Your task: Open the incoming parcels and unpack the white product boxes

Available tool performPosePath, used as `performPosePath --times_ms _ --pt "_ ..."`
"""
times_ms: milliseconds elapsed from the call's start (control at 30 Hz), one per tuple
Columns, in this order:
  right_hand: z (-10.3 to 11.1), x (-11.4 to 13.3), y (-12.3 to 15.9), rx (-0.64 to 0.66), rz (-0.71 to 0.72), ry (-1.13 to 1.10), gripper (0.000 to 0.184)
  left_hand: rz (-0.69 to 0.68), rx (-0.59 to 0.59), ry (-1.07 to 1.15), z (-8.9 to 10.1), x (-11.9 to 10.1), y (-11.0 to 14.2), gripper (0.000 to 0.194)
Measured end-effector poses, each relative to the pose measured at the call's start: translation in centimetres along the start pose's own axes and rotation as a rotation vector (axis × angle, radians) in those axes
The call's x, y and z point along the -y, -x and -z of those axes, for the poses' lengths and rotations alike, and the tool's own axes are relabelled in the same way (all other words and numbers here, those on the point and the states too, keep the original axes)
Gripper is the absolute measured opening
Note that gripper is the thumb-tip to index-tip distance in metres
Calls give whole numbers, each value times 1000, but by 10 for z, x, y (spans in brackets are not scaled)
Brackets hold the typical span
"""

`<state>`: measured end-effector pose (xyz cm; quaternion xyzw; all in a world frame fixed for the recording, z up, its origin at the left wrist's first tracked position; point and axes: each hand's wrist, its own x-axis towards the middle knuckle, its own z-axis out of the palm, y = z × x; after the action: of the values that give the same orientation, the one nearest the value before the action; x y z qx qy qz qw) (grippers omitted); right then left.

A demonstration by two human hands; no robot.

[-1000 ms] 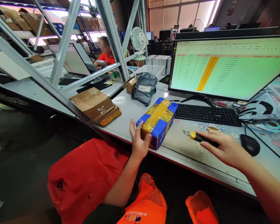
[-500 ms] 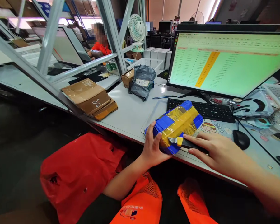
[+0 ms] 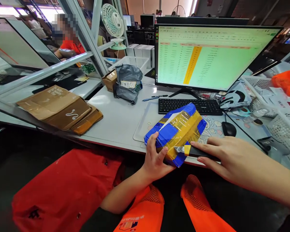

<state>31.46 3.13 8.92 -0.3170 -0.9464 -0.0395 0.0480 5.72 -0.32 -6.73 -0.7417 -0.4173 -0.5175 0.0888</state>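
Observation:
A box wrapped in blue and yellow tape (image 3: 181, 129) is tilted over the front edge of the desk. My left hand (image 3: 156, 158) grips its near left corner, fingers on the side and thumb below. In my right hand (image 3: 224, 154) is a utility knife (image 3: 200, 152) with a dark handle and a yellow piece by the blade. The blade lies against the near side of the box, close to my left fingers. Whether it has cut into the tape I cannot tell.
Behind the box are a keyboard (image 3: 190, 107), a mouse (image 3: 229, 129) and a monitor (image 3: 207, 58). Flattened cardboard (image 3: 60, 108) lies at the left, with a grey plastic parcel (image 3: 128, 83) further back. White baskets (image 3: 286, 135) stand at the right. A person in orange (image 3: 71, 46) sits beyond the metal frame.
My view has turned to the right, so more baskets show there. The box has tilted slightly, and a white patch now shows on its top. Both hands keep their hold.

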Motion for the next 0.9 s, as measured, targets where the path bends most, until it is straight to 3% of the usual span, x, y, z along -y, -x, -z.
performPosePath --times_ms 367,733,800,900 --pt "10 -26 -24 13 -16 125 42 36 18 77 10 11 -2 128" --pt "-7 -55 -49 41 -127 68 45 154 13 70 32 23 1 123" --pt "-12 -69 -54 39 -161 69 48 188 18 51 35 24 2 118" --pt "-24 -111 -59 36 -343 155 56 264 49 21 44 24 7 106"
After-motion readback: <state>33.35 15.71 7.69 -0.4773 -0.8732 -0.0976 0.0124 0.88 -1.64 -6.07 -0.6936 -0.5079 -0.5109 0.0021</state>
